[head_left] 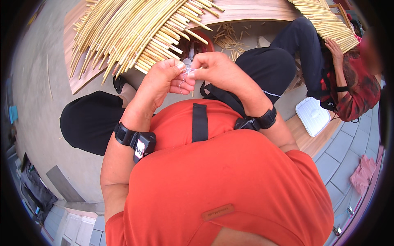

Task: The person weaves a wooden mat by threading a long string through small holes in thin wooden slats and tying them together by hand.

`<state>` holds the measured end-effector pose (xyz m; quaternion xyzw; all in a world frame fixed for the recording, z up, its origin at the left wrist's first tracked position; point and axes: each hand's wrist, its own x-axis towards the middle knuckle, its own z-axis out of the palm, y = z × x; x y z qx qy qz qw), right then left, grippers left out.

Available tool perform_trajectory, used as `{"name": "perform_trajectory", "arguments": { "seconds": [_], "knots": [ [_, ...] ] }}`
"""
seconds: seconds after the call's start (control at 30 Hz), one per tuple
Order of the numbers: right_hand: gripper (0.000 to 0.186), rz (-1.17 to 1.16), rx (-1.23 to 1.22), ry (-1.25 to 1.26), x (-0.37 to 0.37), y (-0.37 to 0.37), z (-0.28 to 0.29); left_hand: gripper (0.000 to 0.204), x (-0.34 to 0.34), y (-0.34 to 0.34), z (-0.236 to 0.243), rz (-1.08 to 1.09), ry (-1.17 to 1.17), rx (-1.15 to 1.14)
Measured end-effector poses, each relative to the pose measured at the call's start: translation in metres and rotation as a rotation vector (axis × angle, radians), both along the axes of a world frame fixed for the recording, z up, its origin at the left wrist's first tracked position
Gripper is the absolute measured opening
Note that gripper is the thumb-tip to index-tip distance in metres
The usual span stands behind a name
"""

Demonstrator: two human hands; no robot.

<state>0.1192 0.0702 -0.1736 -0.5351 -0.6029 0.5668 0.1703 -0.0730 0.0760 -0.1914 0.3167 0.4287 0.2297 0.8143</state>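
Both hands meet in front of my body, just below the near edge of a mat of tied reed stalks point(123, 30). My left hand point(168, 78) pinches a thin white string point(189, 70) between thumb and forefinger, its other fingers curled, with a loop hanging over them. From the other side my right hand point(215, 70) pinches the same string, fingertips close to the left thumb. More thin white string shows by my right forearm, over the dark trouser leg. The fine detail between the fingertips is too small to make out.
The mat lies on a wooden table point(246, 10), its stalk ends overhanging the edge. Cut stalk pieces point(230, 41) litter the floor beyond my hands. At the right a person point(349, 86) holds another reed mat point(328, 22). A white plastic lid-like object point(312, 117) lies near that person.
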Motion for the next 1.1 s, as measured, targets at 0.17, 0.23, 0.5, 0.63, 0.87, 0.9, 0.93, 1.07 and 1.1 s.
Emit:
{"name": "perform_trajectory", "arguments": {
  "seconds": [0.17,0.23,0.5,0.63,0.87,0.9,0.93,1.07,1.1],
  "knots": [
    [0.009,-0.113,-0.039,0.081,0.006,0.000,0.005,0.021,-0.003,-0.001,0.003,-0.015,-0.016,-0.073],
    [0.008,-0.135,-0.035,0.093,0.009,0.000,0.000,0.021,-0.002,-0.001,0.003,-0.025,-0.019,-0.088],
    [0.012,-0.232,0.017,0.057,0.018,0.004,0.008,0.016,-0.004,-0.002,0.000,-0.008,-0.031,-0.100],
    [0.014,-0.278,0.054,0.147,0.030,0.002,0.001,0.016,-0.002,-0.002,0.003,-0.006,-0.025,-0.098],
    [0.013,-0.273,0.047,0.011,0.041,0.003,0.007,0.012,-0.002,-0.003,-0.003,-0.027,-0.064,-0.060],
    [0.013,-0.225,-0.021,0.056,0.040,0.003,0.008,0.011,-0.001,-0.003,-0.003,-0.012,-0.102,-0.058],
    [0.012,-0.175,-0.089,0.099,0.040,0.003,0.009,0.011,-0.002,-0.002,-0.005,-0.013,-0.102,-0.057],
    [0.014,-0.223,-0.060,0.230,0.032,0.002,0.012,0.012,0.002,0.000,-0.004,0.015,0.066,0.165],
    [0.013,-0.206,-0.072,0.233,0.030,0.001,0.018,0.017,0.005,0.000,-0.001,0.058,0.231,0.322]
  ]
}}
